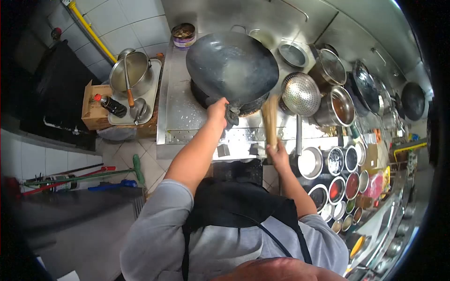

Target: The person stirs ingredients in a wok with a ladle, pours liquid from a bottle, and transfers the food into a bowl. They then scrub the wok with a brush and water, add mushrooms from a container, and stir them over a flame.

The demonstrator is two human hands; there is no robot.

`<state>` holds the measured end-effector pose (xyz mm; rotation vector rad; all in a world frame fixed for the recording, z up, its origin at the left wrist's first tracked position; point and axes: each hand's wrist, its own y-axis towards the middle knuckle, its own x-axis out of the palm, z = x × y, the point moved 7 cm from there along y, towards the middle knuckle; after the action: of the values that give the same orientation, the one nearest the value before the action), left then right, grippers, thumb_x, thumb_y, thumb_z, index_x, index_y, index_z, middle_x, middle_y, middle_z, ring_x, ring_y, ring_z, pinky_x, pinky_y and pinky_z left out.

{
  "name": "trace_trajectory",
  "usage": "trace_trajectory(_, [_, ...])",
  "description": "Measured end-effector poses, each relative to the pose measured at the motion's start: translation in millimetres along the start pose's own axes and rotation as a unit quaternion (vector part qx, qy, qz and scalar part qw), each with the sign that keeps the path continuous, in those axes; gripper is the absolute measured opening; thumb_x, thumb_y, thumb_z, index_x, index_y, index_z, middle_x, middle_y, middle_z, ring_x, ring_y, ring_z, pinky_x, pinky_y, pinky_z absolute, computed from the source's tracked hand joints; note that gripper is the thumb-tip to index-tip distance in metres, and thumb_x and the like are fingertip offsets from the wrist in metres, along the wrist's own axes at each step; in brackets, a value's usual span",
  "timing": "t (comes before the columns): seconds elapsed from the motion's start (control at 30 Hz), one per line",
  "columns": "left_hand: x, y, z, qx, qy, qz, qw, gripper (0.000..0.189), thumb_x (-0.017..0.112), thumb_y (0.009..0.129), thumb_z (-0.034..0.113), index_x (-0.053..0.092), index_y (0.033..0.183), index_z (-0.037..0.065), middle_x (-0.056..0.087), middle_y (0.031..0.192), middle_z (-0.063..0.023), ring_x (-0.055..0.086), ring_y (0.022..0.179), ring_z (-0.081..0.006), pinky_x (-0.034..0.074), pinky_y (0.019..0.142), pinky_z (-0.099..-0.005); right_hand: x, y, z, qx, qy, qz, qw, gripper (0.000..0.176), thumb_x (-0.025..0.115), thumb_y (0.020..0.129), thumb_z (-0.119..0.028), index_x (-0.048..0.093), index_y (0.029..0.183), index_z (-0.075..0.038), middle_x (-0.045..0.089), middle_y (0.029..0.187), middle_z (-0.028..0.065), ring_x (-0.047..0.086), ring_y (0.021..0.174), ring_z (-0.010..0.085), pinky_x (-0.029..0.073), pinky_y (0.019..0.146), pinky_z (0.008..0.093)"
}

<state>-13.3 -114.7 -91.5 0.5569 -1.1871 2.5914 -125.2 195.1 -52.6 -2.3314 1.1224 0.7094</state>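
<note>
A large dark wok [232, 65] sits tilted over the burner, with a pale, hazy patch inside it. My left hand [218, 111] is closed on its near edge, with a dark cloth [231, 115] bunched beside the fingers. To the right, my right hand [277, 153] grips the lower end of a bamboo brush [270, 119], whose bristles point up and away from me, close to the wok's right side. A perforated ladle [301, 93] lies just right of the brush, its handle toward me.
At left, a tray [155, 86] holds a steel pot [131, 69] and a ladle, beside a dark bottle [113, 106] and cardboard box [93, 104]. A tin [183, 36] stands behind. At right are pots [341, 107], pans [293, 54] and several round containers [335, 161].
</note>
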Motion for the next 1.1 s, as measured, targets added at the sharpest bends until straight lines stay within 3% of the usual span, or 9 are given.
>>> trace_trajectory(0.17, [4, -34, 23, 0.007, -0.026, -0.006, 1.000, 0.016, 0.070, 0.072, 0.008, 0.056, 0.073, 0.001, 0.046, 0.072, -0.0028, 0.045, 0.064, -0.0184, 0.043, 0.061, -0.0381, 2, -23, 44, 0.048, 0.039, -0.003, 0.998, 0.052, 0.067, 0.087, -0.030, 0.061, 0.125, 0.005, 0.071, 0.101, 0.0174, 0.069, 0.087, 0.0248, 0.053, 0.080, 0.0343])
trace_trajectory(0.23, [-5, -40, 25, 0.019, -0.020, -0.010, 1.000, 0.016, 0.069, 0.074, 0.009, 0.055, 0.071, 0.002, 0.043, 0.068, -0.0007, 0.041, 0.061, -0.0166, 0.041, 0.057, -0.0385, -13, -38, 28, 0.069, 0.033, -0.030, 0.997, 0.069, 0.068, 0.084, -0.039, 0.054, 0.132, 0.009, 0.066, 0.113, 0.0307, 0.066, 0.109, 0.0382, 0.050, 0.093, 0.0401])
trace_trajectory(0.3, [-2, -77, 36, 0.027, -0.020, -0.011, 0.999, 0.016, 0.069, 0.074, 0.009, 0.055, 0.070, 0.003, 0.042, 0.066, -0.0001, 0.041, 0.060, -0.0157, 0.040, 0.056, -0.0380, -14, -39, 45, 0.259, 0.051, -0.172, 0.949, 0.052, 0.070, 0.084, -0.031, 0.063, 0.120, 0.005, 0.071, 0.086, 0.0145, 0.068, 0.075, 0.0228, 0.054, 0.073, 0.0368])
trace_trajectory(0.4, [-23, -98, 42, 0.033, -0.001, 0.000, 0.999, 0.016, 0.069, 0.075, 0.010, 0.056, 0.070, 0.003, 0.041, 0.065, 0.0005, 0.041, 0.059, -0.0143, 0.040, 0.055, -0.0372, -58, -17, 15, 0.063, -0.103, -0.056, 0.991, 0.055, 0.072, 0.083, -0.036, 0.063, 0.121, 0.003, 0.072, 0.096, 0.0176, 0.069, 0.080, 0.0240, 0.054, 0.078, 0.0375])
trace_trajectory(0.57, [-37, -153, 57, 0.091, 0.065, 0.016, 0.994, 0.015, 0.069, 0.076, 0.010, 0.059, 0.072, 0.001, 0.045, 0.064, 0.0003, 0.041, 0.054, -0.0134, 0.039, 0.052, -0.0365, -127, 4, -72, -0.036, -0.052, 0.091, 0.994, 0.057, 0.069, 0.087, -0.037, 0.061, 0.128, 0.003, 0.071, 0.104, 0.0188, 0.068, 0.094, 0.0236, 0.052, 0.083, 0.0345])
trace_trajectory(0.7, [-30, -185, 72, 0.104, 0.104, 0.044, 0.988, 0.017, 0.069, 0.076, 0.011, 0.059, 0.068, 0.000, 0.044, 0.061, 0.0007, 0.040, 0.052, -0.0132, 0.037, 0.050, -0.0363, -144, 67, -156, -0.131, 0.023, -0.007, 0.991, 0.061, 0.069, 0.086, -0.039, 0.058, 0.132, 0.000, 0.070, 0.105, 0.0250, 0.068, 0.099, 0.0354, 0.050, 0.089, 0.0410])
trace_trajectory(0.83, [-41, -175, 76, 0.129, 0.162, 0.047, 0.977, 0.020, 0.069, 0.076, 0.014, 0.059, 0.066, -0.001, 0.044, 0.061, 0.0003, 0.041, 0.053, -0.0126, 0.034, 0.049, -0.0361, -116, 143, -202, -0.240, -0.108, -0.031, 0.964, 0.067, 0.069, 0.083, -0.043, 0.057, 0.133, 0.000, 0.069, 0.107, 0.0271, 0.068, 0.100, 0.0386, 0.050, 0.089, 0.0427])
trace_trajectory(1.03, [4, -223, 107, 0.223, 0.288, 0.058, 0.929, 0.033, 0.070, 0.074, 0.022, 0.060, 0.063, -0.008, 0.048, 0.056, -0.0013, 0.045, 0.051, -0.0134, 0.036, 0.049, -0.0382, -55, 212, -204, -0.217, -0.300, -0.097, 0.924, 0.061, 0.068, 0.082, -0.039, 0.058, 0.130, -0.004, 0.069, 0.110, 0.0247, 0.066, 0.103, 0.0400, 0.051, 0.091, 0.0450])
trace_trajectory(1.1, [25, -231, 124, 0.285, 0.442, 0.081, 0.847, 0.039, 0.068, 0.073, 0.026, 0.060, 0.067, -0.011, 0.054, 0.057, -0.0102, 0.049, 0.051, -0.0169, 0.039, 0.051, -0.0405, -54, 214, -194, -0.190, -0.276, -0.105, 0.936, 0.059, 0.068, 0.082, -0.039, 0.058, 0.129, -0.004, 0.068, 0.112, 0.0261, 0.065, 0.106, 0.0411, 0.050, 0.090, 0.0468])
